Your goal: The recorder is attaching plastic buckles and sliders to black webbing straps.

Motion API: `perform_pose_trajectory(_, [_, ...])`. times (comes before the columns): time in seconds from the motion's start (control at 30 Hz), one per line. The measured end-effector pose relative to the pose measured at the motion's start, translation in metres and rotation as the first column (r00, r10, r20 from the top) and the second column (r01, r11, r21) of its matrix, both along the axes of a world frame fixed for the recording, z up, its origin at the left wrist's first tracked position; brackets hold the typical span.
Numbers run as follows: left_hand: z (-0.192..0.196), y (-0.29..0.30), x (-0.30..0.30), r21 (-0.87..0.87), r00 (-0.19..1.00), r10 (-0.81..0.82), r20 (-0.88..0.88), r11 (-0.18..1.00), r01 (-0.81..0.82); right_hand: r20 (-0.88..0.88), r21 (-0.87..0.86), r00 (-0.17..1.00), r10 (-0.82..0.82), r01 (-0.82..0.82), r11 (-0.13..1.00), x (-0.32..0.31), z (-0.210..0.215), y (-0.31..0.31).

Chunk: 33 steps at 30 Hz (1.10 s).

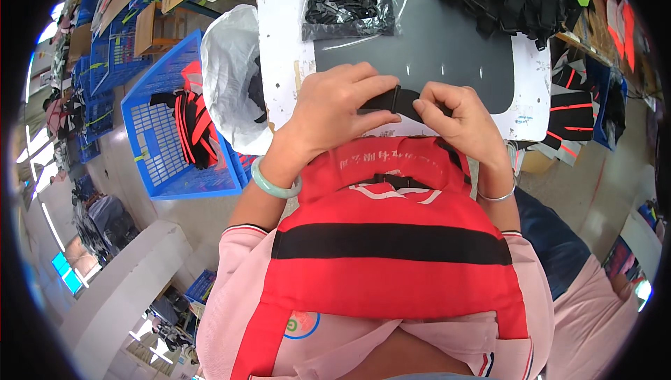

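Together we pinched the black buckle [397, 99] above the red vest [391, 240], left hand [334, 109] and right hand [458, 118] both grasping it at the table [279, 44] edge; squarely aligned halves probably mattered most.

A blue plastic crate [164, 170] is sitting left of the table, holding red-and-black straps [196, 125]; a white plastic bag [231, 65] is slumping beside it, and a clear bag of black buckles [349, 4] is lying on the grey mat [447, 44]
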<state>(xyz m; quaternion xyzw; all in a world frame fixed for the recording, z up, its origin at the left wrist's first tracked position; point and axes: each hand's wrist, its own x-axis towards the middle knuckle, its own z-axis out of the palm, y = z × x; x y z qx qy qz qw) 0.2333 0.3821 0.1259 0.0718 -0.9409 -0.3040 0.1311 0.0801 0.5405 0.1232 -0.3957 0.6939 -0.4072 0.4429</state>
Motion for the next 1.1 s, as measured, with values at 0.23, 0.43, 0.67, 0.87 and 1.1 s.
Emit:
perform_pose_trajectory(0.23, [0.006,0.006,-0.001,-0.057,0.991,-0.103,0.081,0.993,0.108,0.133,-0.071,0.988,0.083,-0.074,0.995,-0.002,-0.013,0.002])
perform_pose_trajectory(0.43, [-0.030,0.014,0.000,0.966,0.981,0.114,0.157,0.189,-0.177,0.186,-0.262,0.974,-0.129,0.176,0.949,0.022,-0.029,-0.011])
perform_pose_trajectory(0.67, [-0.036,0.012,0.013,0.979,0.935,0.294,0.199,-0.008,-0.205,-0.290,-0.318,0.950,-0.113,0.016,0.948,0.028,-0.019,-0.028])
perform_pose_trajectory(0.87, [0.019,-0.097,0.099,0.938,0.622,0.769,-0.150,-0.088,0.336,-0.340,-0.161,0.938,-0.061,0.006,0.987,0.002,-0.046,-0.011])
perform_pose_trajectory(1.1, [0.081,-0.110,0.158,0.925,0.368,0.877,-0.310,0.367,-0.095,-0.236,-0.505,0.717,-0.656,0.487,0.713,-0.085,-0.073,-0.023])
